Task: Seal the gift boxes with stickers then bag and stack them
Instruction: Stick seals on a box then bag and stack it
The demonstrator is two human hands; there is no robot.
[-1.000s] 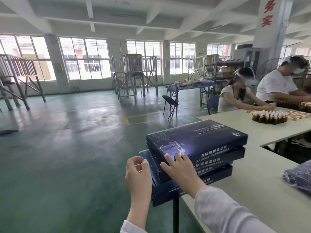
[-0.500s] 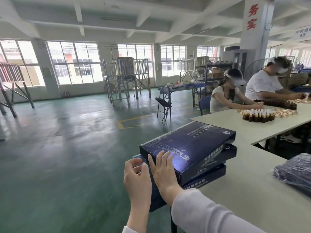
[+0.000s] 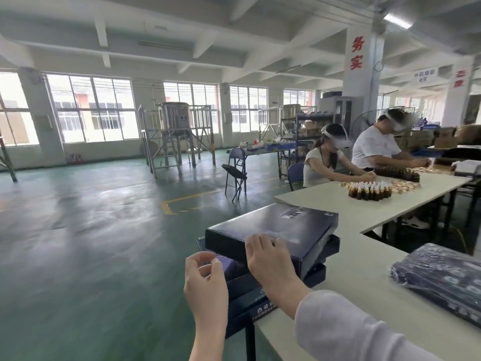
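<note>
The right hand (image 3: 270, 259) lies on the near end of the top gift box (image 3: 276, 225), fingers straight and spread on the dark navy lid, gripping nothing. The left hand (image 3: 205, 280) hangs just left of it at the corner of the stack (image 3: 260, 300), fingers loosely curled and thumb close to the forefinger; whether it pinches anything cannot be told. The stack stands on the near left corner of the pale table (image 3: 359, 287), its boxes skewed against one another and jutting past the table's edge. The top lid bears a pale drawing and small print, too blurred to read. A lower box shows white Chinese characters on its side, the first reading 古, the rest cut off by the right forearm. To the right on the same table lies a bagged bundle (image 3: 442, 277) of dark boxes in clear plastic. On the table beyond, brown vials (image 3: 369, 191) stand in a cluster, and two seated people (image 3: 325, 157) in white headsets work there. A white pillar (image 3: 361, 82) carries the red characters 务实; a farther pillar (image 3: 459, 100) carries 态度. A folding chair (image 3: 235, 175) and a steel tank (image 3: 174, 118) on a frame stand on the green floor (image 3: 91, 243)
</note>
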